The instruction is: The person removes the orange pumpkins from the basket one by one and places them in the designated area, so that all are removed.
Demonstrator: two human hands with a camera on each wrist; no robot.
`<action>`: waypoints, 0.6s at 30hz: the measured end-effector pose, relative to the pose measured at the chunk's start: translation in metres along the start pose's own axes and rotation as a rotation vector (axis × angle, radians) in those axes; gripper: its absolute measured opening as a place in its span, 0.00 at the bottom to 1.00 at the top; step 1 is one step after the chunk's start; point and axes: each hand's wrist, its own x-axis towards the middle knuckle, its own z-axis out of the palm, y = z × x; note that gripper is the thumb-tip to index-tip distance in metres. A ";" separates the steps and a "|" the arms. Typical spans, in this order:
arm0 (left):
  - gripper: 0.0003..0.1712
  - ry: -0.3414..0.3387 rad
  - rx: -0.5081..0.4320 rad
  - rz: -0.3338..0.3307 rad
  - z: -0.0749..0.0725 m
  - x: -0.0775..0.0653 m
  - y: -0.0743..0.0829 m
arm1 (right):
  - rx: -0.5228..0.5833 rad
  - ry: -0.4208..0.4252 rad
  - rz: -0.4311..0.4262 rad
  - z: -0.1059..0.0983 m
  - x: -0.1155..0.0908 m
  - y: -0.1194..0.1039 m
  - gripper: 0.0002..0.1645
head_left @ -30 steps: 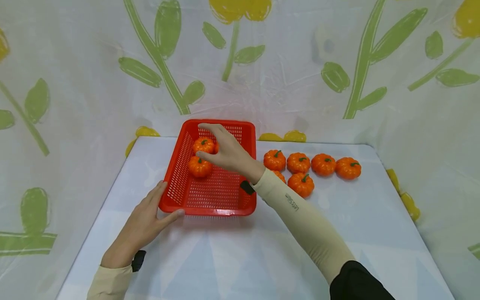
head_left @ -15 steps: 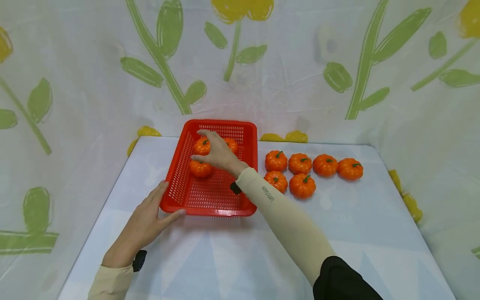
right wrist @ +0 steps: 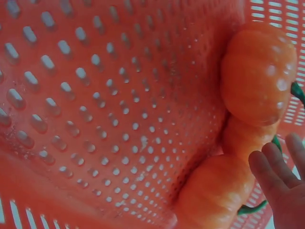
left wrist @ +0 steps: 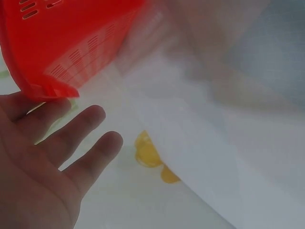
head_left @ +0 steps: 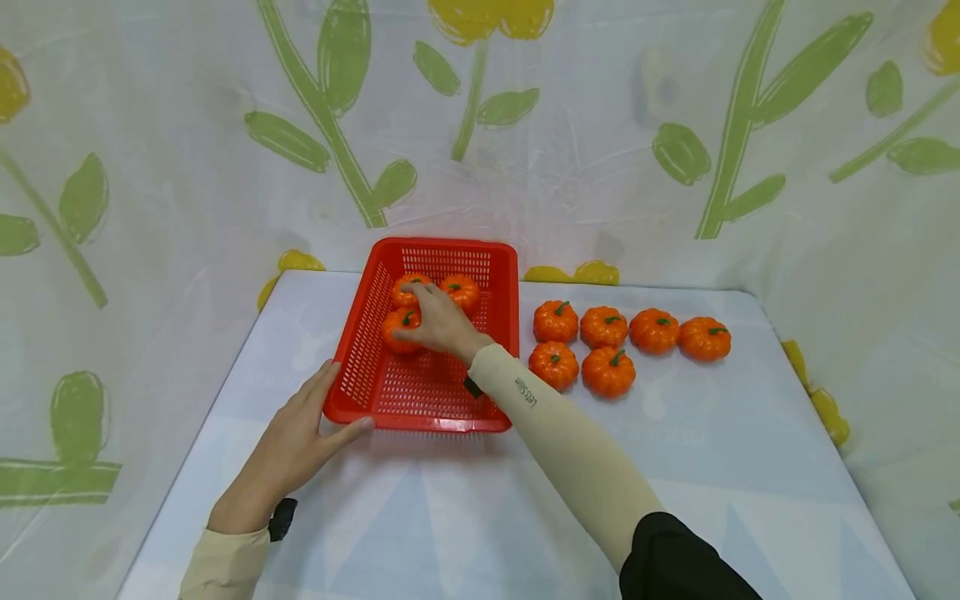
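Observation:
A red plastic basket (head_left: 420, 423) with slotted walls stands at the back left of the table. My left hand (head_left: 296, 437) rests at its front left corner, fingers along the left side and thumb by the front rim; the left wrist view shows straight fingertips at the rim (left wrist: 57, 93). My right hand (head_left: 444, 325) reaches down into the basket with fingers and thumb spread. Its thumb overlaps the front orange pumpkin (head_left: 397, 320), and its fingertips are at the back left pumpkin (head_left: 408, 283). Another pumpkin (head_left: 462, 292) lies behind the hand. In the right wrist view the fingers (right wrist: 269, 176) are beside the pumpkins.
Right of the basket, several small orange pumpkins with green stems stand in two rows: a back row (head_left: 603, 327) and a front pair (head_left: 608, 373). A white curtain (head_left: 570, 192) with printed flowers encloses the white table (head_left: 675, 450).
My right hand has moved down and slightly toward me over the pumpkins in the basket. The back right pumpkin, mostly hidden before, now shows. My left hand has stayed at the corner.

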 end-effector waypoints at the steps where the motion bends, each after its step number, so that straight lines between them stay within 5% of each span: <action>1: 0.62 0.004 -0.002 0.000 0.000 0.000 0.000 | -0.013 -0.005 0.005 0.001 0.000 0.001 0.50; 18: 0.64 -0.007 0.008 -0.011 0.000 -0.001 0.001 | -0.083 -0.099 -0.028 0.013 0.001 0.005 0.46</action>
